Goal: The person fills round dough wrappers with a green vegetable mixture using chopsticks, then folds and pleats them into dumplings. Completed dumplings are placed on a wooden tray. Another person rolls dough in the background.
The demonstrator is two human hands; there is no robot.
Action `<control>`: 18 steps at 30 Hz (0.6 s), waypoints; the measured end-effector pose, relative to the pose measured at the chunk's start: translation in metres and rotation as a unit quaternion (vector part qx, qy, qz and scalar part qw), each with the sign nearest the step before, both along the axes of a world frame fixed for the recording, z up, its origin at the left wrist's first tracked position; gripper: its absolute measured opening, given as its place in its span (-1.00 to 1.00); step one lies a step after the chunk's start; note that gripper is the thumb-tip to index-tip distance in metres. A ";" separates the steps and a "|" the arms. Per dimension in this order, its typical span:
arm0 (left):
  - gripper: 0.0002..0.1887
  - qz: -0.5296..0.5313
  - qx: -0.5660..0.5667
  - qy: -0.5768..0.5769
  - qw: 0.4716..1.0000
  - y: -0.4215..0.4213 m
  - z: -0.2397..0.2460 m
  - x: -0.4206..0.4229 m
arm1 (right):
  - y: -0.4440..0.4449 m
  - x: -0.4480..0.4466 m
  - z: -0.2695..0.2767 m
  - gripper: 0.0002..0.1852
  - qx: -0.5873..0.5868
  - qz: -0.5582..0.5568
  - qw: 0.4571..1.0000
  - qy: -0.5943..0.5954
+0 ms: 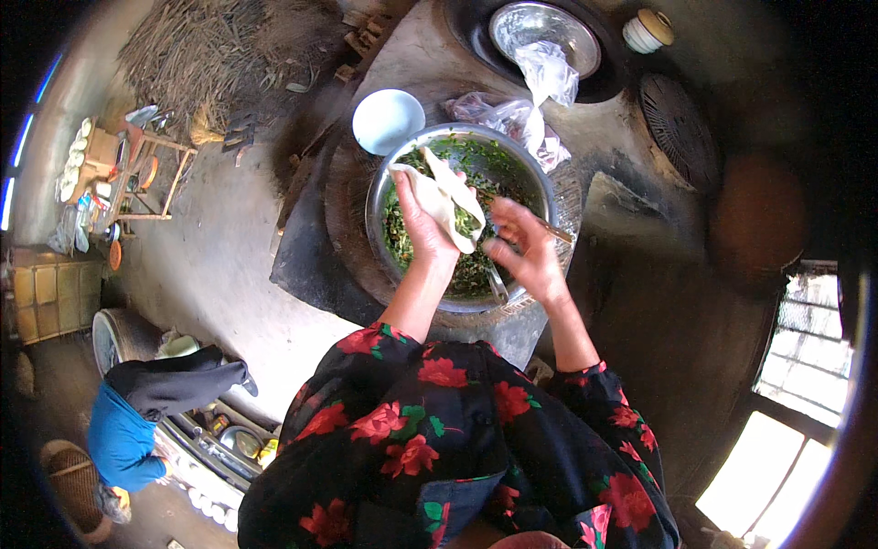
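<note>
My left hand [432,230] holds a folded round of pale dough [442,195], with green filling showing in its fold. Close to its right, my right hand [525,243] is raised with fingers apart and slightly blurred; it seems to hold nothing. Both are above a large metal basin [547,185] of chopped greens and other mixed filling [473,154]. A metal spoon handle [496,285] leans at the basin's near right side. Behind my right hand, a thin brown stick [557,232] lies over the basin's right rim.
A white bowl [389,121] and plastic bags [507,120] stand beyond the basin. A metal bowl [545,34] sits in a dark wok farther back. At lower left, a person in blue [120,439] bends over a table with rows of white pieces [206,504]. Straw [199,62] is heaped at upper left.
</note>
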State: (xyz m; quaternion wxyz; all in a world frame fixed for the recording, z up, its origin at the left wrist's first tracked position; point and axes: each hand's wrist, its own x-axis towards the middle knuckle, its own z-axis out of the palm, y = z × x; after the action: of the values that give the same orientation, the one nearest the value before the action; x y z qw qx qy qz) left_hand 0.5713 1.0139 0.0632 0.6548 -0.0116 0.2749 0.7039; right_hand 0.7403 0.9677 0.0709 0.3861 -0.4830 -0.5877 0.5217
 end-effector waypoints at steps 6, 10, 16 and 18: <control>-0.16 -0.012 0.015 -0.007 1.000 0.002 -0.007 -0.003 | -0.028 -0.030 -0.021 -0.27 -0.030 -0.055 0.997 0.046; -0.17 -0.017 0.017 0.009 1.000 -0.001 0.000 -0.002 | -0.029 -0.033 -0.030 -0.49 -0.038 -0.099 0.988 0.113; -0.21 -0.024 0.023 0.005 0.999 -0.006 0.001 -0.002 | -0.023 -0.025 -0.027 -0.67 0.045 -0.113 0.988 0.092; -0.21 -0.027 0.027 0.000 0.999 -0.007 0.002 -0.001 | -0.020 -0.022 -0.027 -0.68 0.078 -0.109 0.989 0.070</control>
State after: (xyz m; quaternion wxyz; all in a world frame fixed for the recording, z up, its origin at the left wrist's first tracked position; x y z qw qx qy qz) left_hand 0.5701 1.0067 0.0647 0.6736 0.0130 0.2562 0.6931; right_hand 0.7186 0.9476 0.0443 0.5173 -0.4746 -0.5421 0.4618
